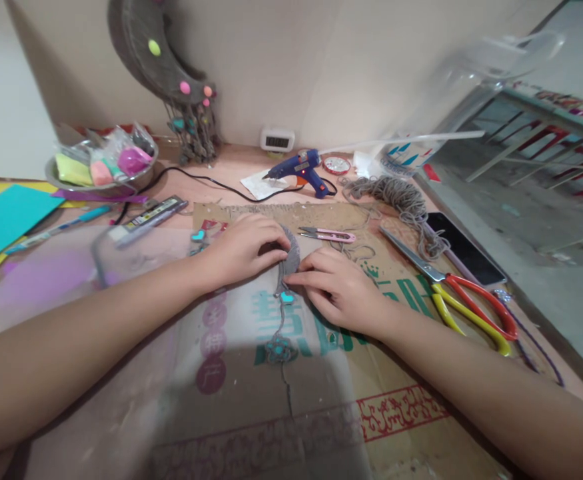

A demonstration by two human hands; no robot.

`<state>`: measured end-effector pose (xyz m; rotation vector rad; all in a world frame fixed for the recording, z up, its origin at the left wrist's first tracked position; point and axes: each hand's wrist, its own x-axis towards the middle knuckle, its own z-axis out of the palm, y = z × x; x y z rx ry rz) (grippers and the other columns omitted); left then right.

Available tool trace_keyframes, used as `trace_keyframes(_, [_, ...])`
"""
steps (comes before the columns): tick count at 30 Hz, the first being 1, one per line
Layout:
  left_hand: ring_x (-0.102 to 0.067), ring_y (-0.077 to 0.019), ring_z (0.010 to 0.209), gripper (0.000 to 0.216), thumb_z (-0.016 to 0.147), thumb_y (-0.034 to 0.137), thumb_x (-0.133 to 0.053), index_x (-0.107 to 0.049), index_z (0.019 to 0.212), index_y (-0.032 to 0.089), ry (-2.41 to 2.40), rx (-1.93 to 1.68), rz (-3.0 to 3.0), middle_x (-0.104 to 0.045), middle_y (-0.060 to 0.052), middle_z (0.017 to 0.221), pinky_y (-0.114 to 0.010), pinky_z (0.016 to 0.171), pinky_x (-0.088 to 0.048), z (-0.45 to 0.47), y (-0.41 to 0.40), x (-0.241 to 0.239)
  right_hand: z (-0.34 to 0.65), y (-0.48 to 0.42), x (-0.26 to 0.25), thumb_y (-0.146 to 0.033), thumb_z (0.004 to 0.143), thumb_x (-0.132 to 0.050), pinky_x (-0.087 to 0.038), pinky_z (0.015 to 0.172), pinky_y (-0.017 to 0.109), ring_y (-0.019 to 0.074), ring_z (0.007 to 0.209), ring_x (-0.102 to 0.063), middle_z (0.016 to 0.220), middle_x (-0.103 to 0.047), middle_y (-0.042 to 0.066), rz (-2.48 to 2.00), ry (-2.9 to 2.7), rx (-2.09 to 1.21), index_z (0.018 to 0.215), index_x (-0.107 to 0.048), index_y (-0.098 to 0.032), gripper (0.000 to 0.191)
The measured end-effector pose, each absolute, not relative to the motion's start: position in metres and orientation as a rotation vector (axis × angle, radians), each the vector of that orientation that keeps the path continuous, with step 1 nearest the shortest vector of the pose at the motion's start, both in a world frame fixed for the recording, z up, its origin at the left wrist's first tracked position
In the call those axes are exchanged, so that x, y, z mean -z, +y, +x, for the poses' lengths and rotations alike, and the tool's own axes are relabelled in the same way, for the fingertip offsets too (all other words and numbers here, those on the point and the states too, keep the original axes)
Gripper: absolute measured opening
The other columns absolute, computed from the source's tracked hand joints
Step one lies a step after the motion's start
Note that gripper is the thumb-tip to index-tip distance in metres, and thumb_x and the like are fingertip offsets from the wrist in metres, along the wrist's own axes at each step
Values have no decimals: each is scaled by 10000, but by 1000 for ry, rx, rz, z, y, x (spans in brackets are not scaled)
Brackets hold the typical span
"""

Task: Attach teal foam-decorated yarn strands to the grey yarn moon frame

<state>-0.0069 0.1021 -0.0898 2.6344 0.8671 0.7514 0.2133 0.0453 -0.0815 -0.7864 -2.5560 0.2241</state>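
Between my hands lies a small grey yarn-wrapped curved piece (291,250) on the cardboard sheet (401,413). My left hand (251,248) comes over it from the left, thumb and fingers closed on its upper part. At its lower right edge, my right hand (338,283) pinches with thumb and forefinger near the yarn end. A turquoise heart charm (286,298) hangs just below on a grey strand, with a grey and turquoise flower charm (279,348) farther down. Part of the curved piece is hidden by my left fingers. Another turquoise heart (198,236) rests left of my left wrist.
A blue glue gun (298,167), pink thread snips (327,235) and a grey yarn bundle (396,197) lie behind. Large scissors (451,287) and a phone (466,250) are right. A metal bowl (136,183) stands back left, beside a hanging grey crescent (138,50).
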Motion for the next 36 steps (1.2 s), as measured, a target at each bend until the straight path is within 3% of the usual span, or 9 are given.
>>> trace_keyframes(4, [-602, -198, 979, 141, 877, 306, -609, -657, 942, 190, 876, -749, 2636, -695, -25, 965, -359, 902, -415, -6, 102, 91, 212, 45, 79, -99, 873, -454, -461, 803, 362, 189, 860, -558, 895, -657, 76, -809, -2493, -264, 961, -676, -143, 243])
trace_keyframes(7, [-602, -195, 980, 139, 886, 299, -598, -656, 942, 185, 869, -757, 2640, -695, -29, 971, -354, 907, -419, -6, 102, 91, 213, 45, 78, -89, 866, -454, -461, 809, 361, 192, 878, -554, 925, -651, 90, -836, -2430, -236, 1019, -666, -120, 263])
trace_keyframes(11, [-602, -194, 1000, 145, 919, 260, -539, -657, 951, 182, 856, -755, 2647, -701, -33, 1000, -360, 921, -417, -7, 103, 91, 214, 46, 80, -94, 871, -457, -455, 778, 354, 193, 859, -531, 923, -624, 91, -812, -2476, -172, 1104, -679, -150, 327])
trace_keyframes(25, [-604, -201, 982, 139, 905, 263, -552, -662, 939, 186, 871, -762, 2652, -703, -35, 976, -371, 912, -421, -7, 102, 90, 214, 46, 82, -104, 880, -452, -430, 774, 354, 188, 834, -489, 862, -609, 65, -756, -2557, -201, 1092, -695, -187, 333])
trace_keyframes(36, [-592, -211, 985, 198, 840, 354, -631, -663, 952, 194, 869, -708, 2628, -690, -35, 979, -376, 910, -408, -6, 100, 88, 212, 48, 82, -123, 893, -448, -430, 775, 355, 188, 832, -491, 841, -608, 61, -759, -2583, -237, 1071, -699, -190, 315])
